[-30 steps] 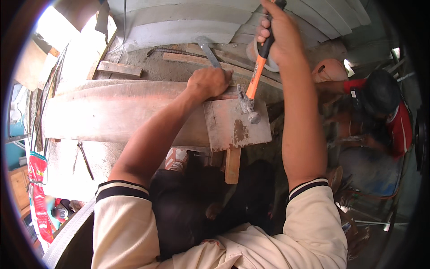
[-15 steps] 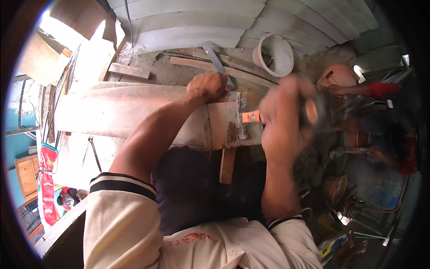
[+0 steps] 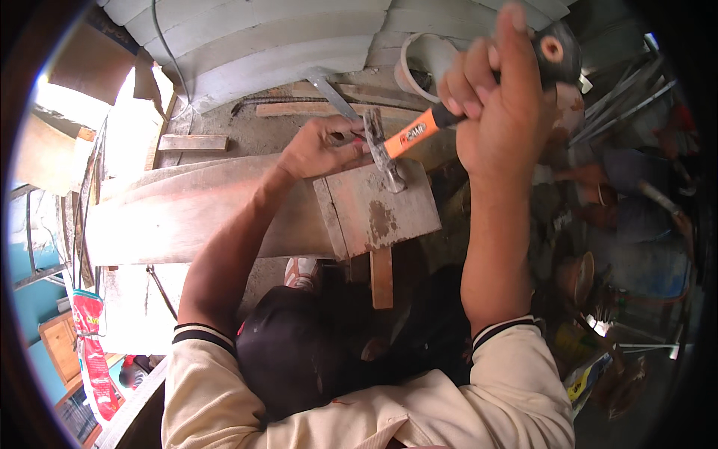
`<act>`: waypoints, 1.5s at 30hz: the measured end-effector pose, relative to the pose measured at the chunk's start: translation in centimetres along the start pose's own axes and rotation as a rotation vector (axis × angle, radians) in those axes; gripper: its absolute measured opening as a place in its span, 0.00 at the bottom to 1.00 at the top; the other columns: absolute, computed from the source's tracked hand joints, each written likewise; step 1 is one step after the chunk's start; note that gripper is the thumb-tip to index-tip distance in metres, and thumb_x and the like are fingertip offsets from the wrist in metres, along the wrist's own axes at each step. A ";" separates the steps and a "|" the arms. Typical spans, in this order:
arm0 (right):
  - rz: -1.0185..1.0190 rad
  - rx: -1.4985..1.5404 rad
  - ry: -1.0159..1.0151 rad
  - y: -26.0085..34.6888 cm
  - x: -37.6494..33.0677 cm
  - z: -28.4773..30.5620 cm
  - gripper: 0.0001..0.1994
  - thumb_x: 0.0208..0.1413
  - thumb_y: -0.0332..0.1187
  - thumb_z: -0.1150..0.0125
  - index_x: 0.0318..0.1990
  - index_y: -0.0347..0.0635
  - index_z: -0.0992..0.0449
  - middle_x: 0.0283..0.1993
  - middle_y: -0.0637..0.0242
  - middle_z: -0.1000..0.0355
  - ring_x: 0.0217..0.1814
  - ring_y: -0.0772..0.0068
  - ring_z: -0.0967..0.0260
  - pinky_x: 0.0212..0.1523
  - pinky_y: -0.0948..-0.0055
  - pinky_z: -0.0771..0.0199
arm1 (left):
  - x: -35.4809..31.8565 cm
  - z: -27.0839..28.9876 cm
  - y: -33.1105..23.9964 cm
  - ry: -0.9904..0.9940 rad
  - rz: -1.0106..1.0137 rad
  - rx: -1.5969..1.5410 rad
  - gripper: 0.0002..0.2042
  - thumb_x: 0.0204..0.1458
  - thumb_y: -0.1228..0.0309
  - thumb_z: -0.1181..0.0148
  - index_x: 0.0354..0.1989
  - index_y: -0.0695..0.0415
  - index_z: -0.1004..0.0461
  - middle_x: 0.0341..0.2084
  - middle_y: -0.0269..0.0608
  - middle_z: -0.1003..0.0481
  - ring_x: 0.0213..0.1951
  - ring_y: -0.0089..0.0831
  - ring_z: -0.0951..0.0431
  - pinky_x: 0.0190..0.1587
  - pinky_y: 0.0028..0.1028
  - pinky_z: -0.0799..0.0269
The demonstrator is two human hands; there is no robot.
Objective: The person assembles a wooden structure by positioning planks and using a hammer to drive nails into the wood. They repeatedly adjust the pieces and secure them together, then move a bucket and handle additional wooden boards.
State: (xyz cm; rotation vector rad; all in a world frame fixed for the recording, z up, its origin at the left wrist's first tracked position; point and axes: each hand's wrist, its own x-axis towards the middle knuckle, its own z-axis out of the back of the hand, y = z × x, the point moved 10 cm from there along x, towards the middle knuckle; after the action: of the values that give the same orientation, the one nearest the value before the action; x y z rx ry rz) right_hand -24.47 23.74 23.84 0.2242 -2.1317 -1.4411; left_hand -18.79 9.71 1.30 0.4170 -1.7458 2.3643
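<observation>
My right hand [image 3: 497, 97] is raised at the upper right, wrapped round the handle of a claw hammer [image 3: 411, 138] with an orange and black grip. Its steel head hangs over the far side of a pale, square-ended board piece [image 3: 407, 206] with a dark damp stain. My left hand [image 3: 321, 146] is closed at the far edge of the boards, just left of the hammer head. Something small and red shows at its fingertips; its kind is hidden. Beyond those fingers a flat grey metal strip [image 3: 333, 96] slants away to the far left.
A long wide board [image 3: 187, 213] runs left under my left forearm. Wooden strips [image 3: 292, 109] and a short block [image 3: 193, 142] lie beyond it. A white bucket [image 3: 407, 71] stands behind my right hand. A wooden leg [image 3: 381, 278] juts toward me. Another person [image 3: 636, 191] is at the right.
My right hand has lifted the hammer up and away, its head moving off the board's middle toward my left hand. The view has shifted; my left hand stays closed at the far edge.
</observation>
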 end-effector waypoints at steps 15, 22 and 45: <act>-0.054 -0.934 0.309 -2.8 -2.2 -3.7 0.25 0.63 0.54 0.29 0.40 0.35 0.19 0.23 0.61 0.28 0.26 0.63 0.26 0.34 0.61 0.26 | 0.6 -0.2 -0.3 0.005 0.058 0.103 0.10 0.68 0.65 0.37 0.50 0.56 0.15 0.41 0.44 0.13 0.45 0.40 0.14 0.50 0.34 0.22; -0.236 -1.383 0.503 -7.0 -8.6 7.9 0.27 0.59 0.53 0.28 0.57 0.42 0.17 0.45 0.48 0.17 0.51 0.45 0.18 0.54 0.51 0.22 | 1.3 -1.4 3.8 0.142 0.369 0.466 0.18 0.70 0.53 0.43 0.56 0.52 0.18 0.44 0.57 0.16 0.49 0.56 0.17 0.54 0.45 0.25; -0.614 -0.534 -0.278 -14.4 -15.4 35.0 0.20 0.61 0.39 0.31 0.56 0.38 0.17 0.31 0.75 0.26 0.22 0.86 0.41 0.21 0.80 0.43 | 1.5 -1.8 1.1 0.126 0.263 0.438 0.16 0.70 0.58 0.44 0.47 0.60 0.19 0.38 0.63 0.19 0.43 0.63 0.19 0.48 0.48 0.26</act>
State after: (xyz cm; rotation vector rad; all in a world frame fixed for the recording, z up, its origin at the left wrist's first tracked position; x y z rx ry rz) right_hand -32.42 52.59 -4.01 0.5272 -1.8606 -2.4615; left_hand -20.77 11.06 0.33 0.0894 -1.2883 2.8934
